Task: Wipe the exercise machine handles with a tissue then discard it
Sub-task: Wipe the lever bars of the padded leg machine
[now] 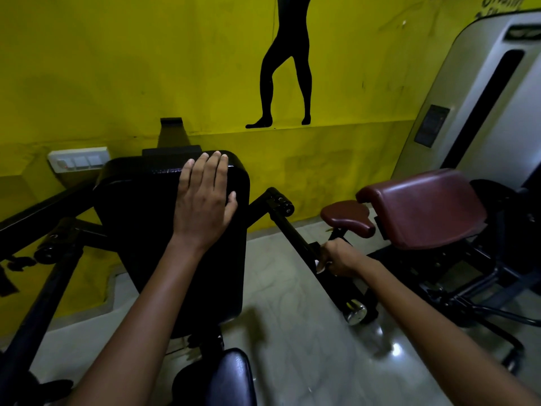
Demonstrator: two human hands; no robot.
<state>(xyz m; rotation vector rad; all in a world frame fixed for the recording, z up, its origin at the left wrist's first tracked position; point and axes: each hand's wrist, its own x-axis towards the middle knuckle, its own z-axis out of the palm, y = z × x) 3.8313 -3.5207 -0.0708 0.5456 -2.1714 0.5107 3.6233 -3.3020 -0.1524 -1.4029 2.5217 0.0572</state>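
Resting flat with straight fingers, the left hand (205, 200) lies on the upper right part of the black chest pad (164, 230) at the centre of the frame, its fingertips reaching the pad's top edge. Lower right of centre, the right hand (339, 259) curls around the machine's black right handle bar (292, 230), which slants down from a pivot with black knobs toward a chrome end cap (355, 313). A small white scrap of tissue (319, 266) peeks out between the fingers and the bar, so the tissue sits pinched against the handle inside this grip. On the left of the frame the other black handle bar (44, 291) runs down untouched. A maroon padded seat and pad (421, 209) stand at right, a white switch plate (77, 162) on the yellow wall (117, 68) at upper left, and a black leg silhouette (288, 68) is painted above.
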